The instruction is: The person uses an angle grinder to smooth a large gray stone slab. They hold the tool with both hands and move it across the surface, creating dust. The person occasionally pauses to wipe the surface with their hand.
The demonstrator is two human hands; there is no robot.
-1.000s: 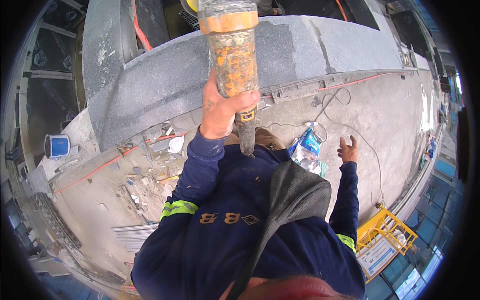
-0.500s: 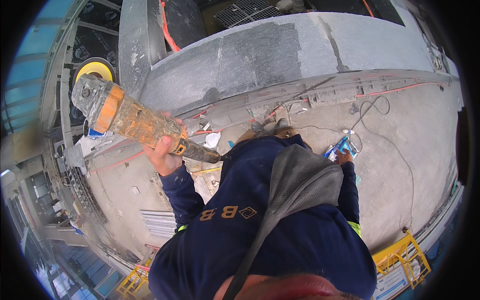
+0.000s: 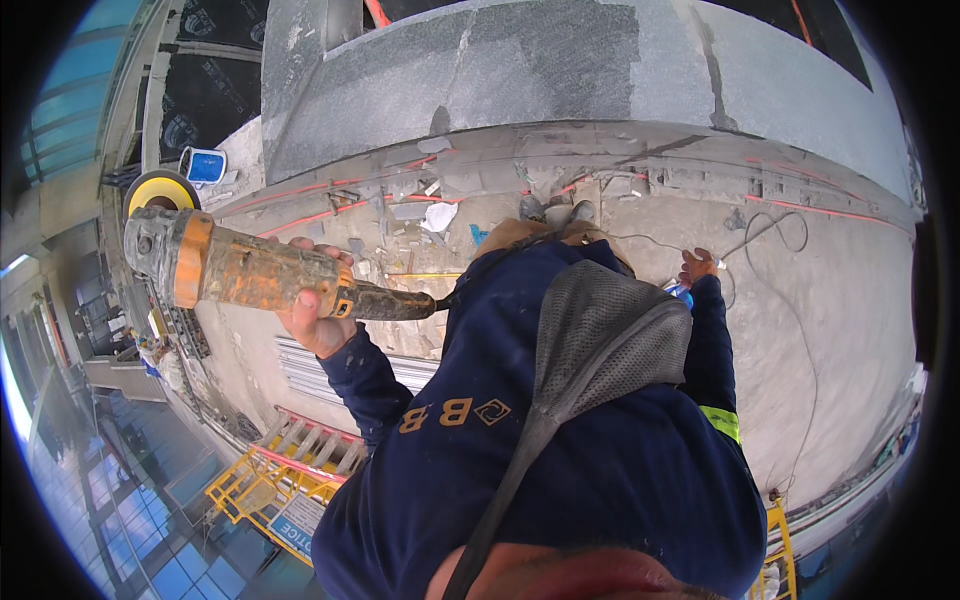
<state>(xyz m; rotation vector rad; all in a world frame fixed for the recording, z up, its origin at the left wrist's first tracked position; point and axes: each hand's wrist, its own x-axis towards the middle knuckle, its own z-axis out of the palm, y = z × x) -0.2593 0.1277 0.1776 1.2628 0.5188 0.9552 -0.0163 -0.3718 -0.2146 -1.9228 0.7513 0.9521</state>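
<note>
**Grinder held out to the left over a dusty concrete floor**

The grey stone slab (image 3: 520, 80) spans the top of the view, its long lower edge bordering the pale concrete floor (image 3: 850, 330), which fills most of the rest. Along that edge lie broken stone offcuts (image 3: 410, 210) and a white scrap, with thin red lines running beside them. At the lower left stands a yellow metal frame (image 3: 260, 480). A thin cable (image 3: 780, 230) loops across the floor on the right. A small blue bucket (image 3: 203, 165) sits near the slab's left end.

The left hand (image 3: 318, 300) is clenched around the body of a worn, orange-stained angle grinder (image 3: 250, 272), held roughly level and well above the floor, its yellow-rimmed disc (image 3: 160, 190) at the far left end and its dark cord end pointing toward the person's chest. The right hand (image 3: 697, 267) hangs low beside the person's body, fingers loosely spread; something blue shows just under it, but I cannot tell whether the hand grips it
</note>
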